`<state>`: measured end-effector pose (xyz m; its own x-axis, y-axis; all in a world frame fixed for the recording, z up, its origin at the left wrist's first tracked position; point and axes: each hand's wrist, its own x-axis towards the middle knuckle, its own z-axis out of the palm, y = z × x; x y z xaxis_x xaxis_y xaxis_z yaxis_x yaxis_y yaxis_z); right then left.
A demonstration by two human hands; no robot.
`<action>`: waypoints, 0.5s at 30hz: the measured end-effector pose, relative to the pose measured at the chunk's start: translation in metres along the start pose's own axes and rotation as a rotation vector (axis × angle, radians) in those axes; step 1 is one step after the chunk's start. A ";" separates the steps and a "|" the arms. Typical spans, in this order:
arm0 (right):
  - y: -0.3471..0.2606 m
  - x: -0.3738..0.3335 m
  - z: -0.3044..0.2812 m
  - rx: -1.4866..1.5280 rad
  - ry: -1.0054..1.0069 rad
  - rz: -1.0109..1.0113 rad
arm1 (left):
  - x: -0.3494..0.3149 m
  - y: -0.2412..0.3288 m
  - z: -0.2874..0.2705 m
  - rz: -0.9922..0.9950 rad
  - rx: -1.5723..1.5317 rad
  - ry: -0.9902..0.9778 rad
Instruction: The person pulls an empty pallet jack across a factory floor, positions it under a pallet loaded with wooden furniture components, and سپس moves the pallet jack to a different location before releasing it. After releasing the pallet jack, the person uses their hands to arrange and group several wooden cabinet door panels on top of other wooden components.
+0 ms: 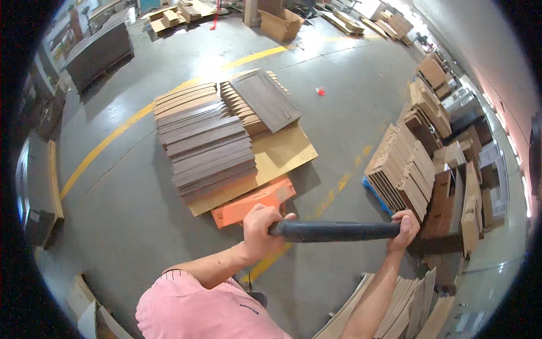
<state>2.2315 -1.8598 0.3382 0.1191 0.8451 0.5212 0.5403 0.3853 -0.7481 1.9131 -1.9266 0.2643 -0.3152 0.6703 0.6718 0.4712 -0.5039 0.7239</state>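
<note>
The black handle bar (339, 231) of an orange pallet jack (254, 201) runs crosswise in front of me. My left hand (262, 230) is wrapped round its left end, and my right hand (403, 230) grips its right end. Just beyond the handle, the jack's orange body sits against a load on a yellowish base board (285, 148). Two rows of panels stand on edge there, the nearer-left row of dark brown panels (206, 144) being larger. One grey-brown framed panel (265, 99) lies flat on top of the other row. The jack's forks are hidden beneath the load.
To the right, tan boards (401, 169) lean on a blue pallet, with more stacked panels (443, 209) along the wall side. Panels (395, 308) stand close by at lower right. A dark stack (100, 55) is at far left, a cardboard box (280, 25) at the back. Yellow lines mark the floor.
</note>
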 end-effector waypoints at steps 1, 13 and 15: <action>0.008 0.008 -0.002 0.044 -0.001 -0.024 | -0.007 0.007 0.005 -0.036 -0.009 0.012; 0.082 0.050 0.019 0.179 -0.067 -0.211 | -0.037 0.002 0.061 -0.006 0.207 0.270; 0.082 0.057 0.025 0.164 -0.053 -0.316 | -0.036 0.001 0.067 -0.045 0.274 0.339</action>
<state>2.2620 -1.7708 0.2969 -0.0780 0.6909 0.7187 0.4019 0.6816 -0.6115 1.9805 -1.9146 0.2302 -0.5715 0.4483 0.6873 0.6378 -0.2843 0.7158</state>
